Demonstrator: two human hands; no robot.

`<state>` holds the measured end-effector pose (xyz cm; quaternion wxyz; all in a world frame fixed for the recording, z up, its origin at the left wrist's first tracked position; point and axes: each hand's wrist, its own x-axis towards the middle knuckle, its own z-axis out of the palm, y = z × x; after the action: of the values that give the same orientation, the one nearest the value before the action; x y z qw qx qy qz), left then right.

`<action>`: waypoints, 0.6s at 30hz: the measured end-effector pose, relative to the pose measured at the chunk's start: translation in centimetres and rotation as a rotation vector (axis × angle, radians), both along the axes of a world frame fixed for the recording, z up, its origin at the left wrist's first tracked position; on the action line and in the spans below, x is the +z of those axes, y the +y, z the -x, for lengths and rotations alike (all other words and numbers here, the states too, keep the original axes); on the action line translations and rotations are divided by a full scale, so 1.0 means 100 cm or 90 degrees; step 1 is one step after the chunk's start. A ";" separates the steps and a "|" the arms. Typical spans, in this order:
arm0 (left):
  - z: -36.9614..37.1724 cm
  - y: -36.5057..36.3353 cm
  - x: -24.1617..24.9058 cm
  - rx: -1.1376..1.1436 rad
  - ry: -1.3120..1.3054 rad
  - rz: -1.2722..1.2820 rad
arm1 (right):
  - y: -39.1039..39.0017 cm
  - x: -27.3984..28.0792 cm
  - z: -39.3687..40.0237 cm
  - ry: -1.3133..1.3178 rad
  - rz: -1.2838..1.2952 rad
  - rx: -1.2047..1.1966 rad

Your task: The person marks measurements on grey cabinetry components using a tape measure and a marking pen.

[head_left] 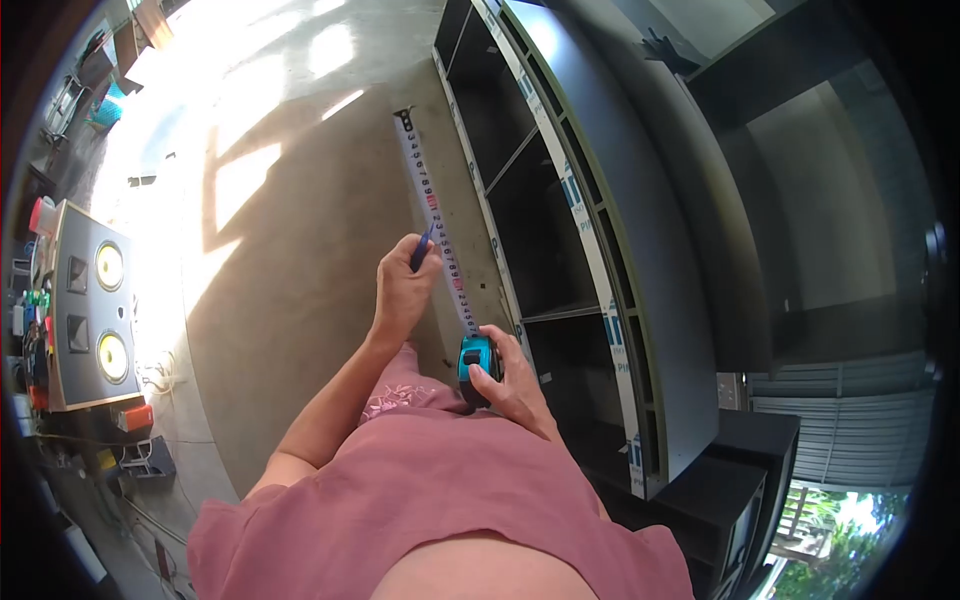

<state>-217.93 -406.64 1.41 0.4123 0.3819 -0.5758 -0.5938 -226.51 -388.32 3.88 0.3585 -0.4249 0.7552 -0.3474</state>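
Observation:
My left hand (400,295) is closed around a dark blue pen (420,252), its tip pointing up beside the tape. A teal and black tape measure (476,352) sits in my right hand (515,380), with the thumb on its front and the fingers around the far side. From its case the white tape blade (447,245), with black numbers and red marks, runs out straight and away from me to a black end hook (403,118). The left knuckles are right at the blade's left edge.
A long dark cabinet (590,200) with open compartments and printed edge strips lies close on the right. At the left, a speaker box (95,305) with two yellow cones stands among cluttered items. Sunlight falls across the concrete floor (290,220).

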 end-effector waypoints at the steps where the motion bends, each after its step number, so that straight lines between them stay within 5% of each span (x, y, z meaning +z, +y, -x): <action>1: 0.004 -0.007 0.002 -0.007 -0.022 0.017 | -0.006 0.001 0.004 0.000 0.011 -0.019; 10: 0.202 -0.190 0.014 -0.167 -0.054 -0.029 | -0.177 -0.007 0.193 -0.072 0.011 -0.156; 18: 0.330 -0.317 -0.039 -0.184 -0.051 -0.166 | -0.308 -0.019 0.360 -0.008 -0.122 -0.093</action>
<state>-250.93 -438.37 -2.50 0.2462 0.3687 -0.5588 -0.7009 -262.55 -419.14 1.94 0.3760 -0.3301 0.8116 -0.3014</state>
